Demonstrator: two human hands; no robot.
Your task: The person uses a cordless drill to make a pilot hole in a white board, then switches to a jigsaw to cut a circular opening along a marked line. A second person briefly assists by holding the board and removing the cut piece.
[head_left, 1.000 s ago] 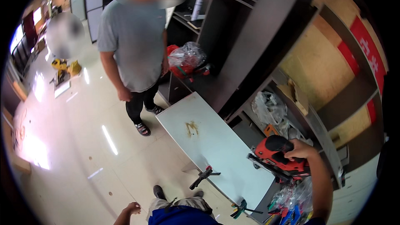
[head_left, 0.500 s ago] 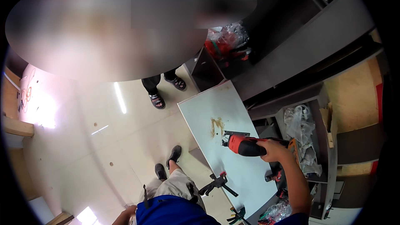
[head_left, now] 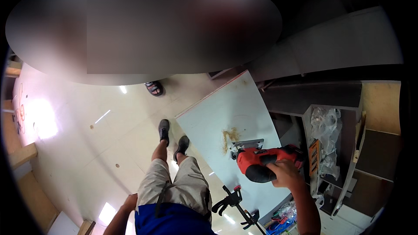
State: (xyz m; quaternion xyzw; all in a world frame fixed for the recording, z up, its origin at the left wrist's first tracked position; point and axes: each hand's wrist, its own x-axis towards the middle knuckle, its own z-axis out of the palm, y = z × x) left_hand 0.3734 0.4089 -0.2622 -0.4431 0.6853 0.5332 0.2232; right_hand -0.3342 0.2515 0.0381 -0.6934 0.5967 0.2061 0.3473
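Fingers (head_left: 278,168) of the right hand (head_left: 285,175) are clenched round the black handle of a red jigsaw (head_left: 261,161), which sits with its metal shoe flat on a pale board (head_left: 226,117) just beyond them. It looks a fairly heavy, rigid tool with a hard casing, and the top handle, where it is held now, seems the sound place to grip it, well clear of the blade end. A patch of sawdust (head_left: 230,135) lies on the board just ahead of the shoe. Nearer the body than the fingers, a black clamp (head_left: 230,201) grips the board's edge. To the outer side stand dark shelves (head_left: 335,117) holding clear plastic bags (head_left: 325,126). The left hand (head_left: 129,202) hangs by the thigh, well apart; whether it is closed I cannot tell. Beyond the board, another person's sandalled foot (head_left: 154,88) stands on the shiny floor (head_left: 78,139).
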